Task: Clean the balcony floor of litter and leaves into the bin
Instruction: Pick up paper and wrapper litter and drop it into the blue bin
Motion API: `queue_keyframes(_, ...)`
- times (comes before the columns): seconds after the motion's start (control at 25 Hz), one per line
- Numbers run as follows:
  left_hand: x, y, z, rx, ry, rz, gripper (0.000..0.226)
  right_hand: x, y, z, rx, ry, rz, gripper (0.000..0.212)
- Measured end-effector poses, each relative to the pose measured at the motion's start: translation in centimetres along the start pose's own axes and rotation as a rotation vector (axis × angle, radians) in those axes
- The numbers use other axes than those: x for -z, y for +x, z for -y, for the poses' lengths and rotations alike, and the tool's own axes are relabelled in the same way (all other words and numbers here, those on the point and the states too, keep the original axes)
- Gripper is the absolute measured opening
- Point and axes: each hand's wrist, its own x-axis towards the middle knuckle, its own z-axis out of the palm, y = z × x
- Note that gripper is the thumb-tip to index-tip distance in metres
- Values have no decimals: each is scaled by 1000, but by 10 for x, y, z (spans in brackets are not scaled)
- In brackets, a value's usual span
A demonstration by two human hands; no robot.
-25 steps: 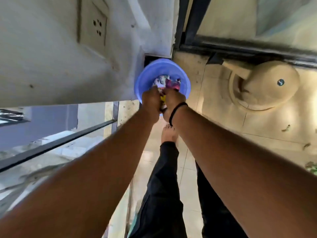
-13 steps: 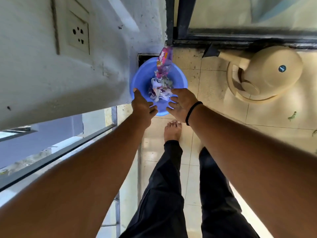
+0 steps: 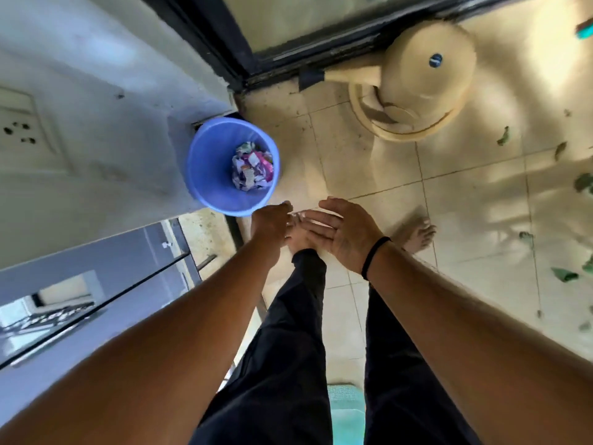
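A blue plastic bin [image 3: 208, 175] stands on the balcony floor against the wall corner, with crumpled wrappers [image 3: 252, 170] lying in its bottom. Just below the bin's rim hangs my left hand [image 3: 271, 224], fingers loosely curled and holding nothing. My right hand [image 3: 341, 231] is beside it, palm up with fingers straight, also empty; a black band circles its wrist. Several green leaves [image 3: 502, 136] lie scattered on the tiles at the right.
A beige watering can [image 3: 423, 72] stands on the tiles by the dark door frame [image 3: 231, 49]. The white wall with a socket [image 3: 17, 130] is at the left, a railing [image 3: 96, 303] below it. My bare feet and dark trousers are underneath my arms.
The wrappers dropped from both hands into the bin. My hands opened and drew back from over the bin toward me, and the view shifted right.
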Motion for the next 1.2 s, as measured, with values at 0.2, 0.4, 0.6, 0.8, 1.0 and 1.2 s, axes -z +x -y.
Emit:
queue_keyframes(0.2, -77, -66, -8, -115, 111, 49, 31, 72, -50, 45, 105, 188, -23, 21)
queue_keyframes(0.4, -149, -254, -28, -192, 500, 293, 28, 165, -195, 110, 217, 413, -55, 19)
queue_keyframes(0.6, -230, -390, -46, -320, 943, 620, 36, 258, -336, 151, 354, 456, -217, 25)
queue_keyframes(0.8, -355, -459, -50, -542, 1066, 693, 35, 346, -426, 213, 646, 652, -263, 25)
queue_keyframes(1.0, -448, -479, -56, -591, 1091, 800, 34, 396, -431, 256, 683, 962, -154, 20)
queue_keyframes(1.2, -545, -462, -87, -587, 1025, 764, 31, 431, -391, 354, 601, 885, -191, 26)
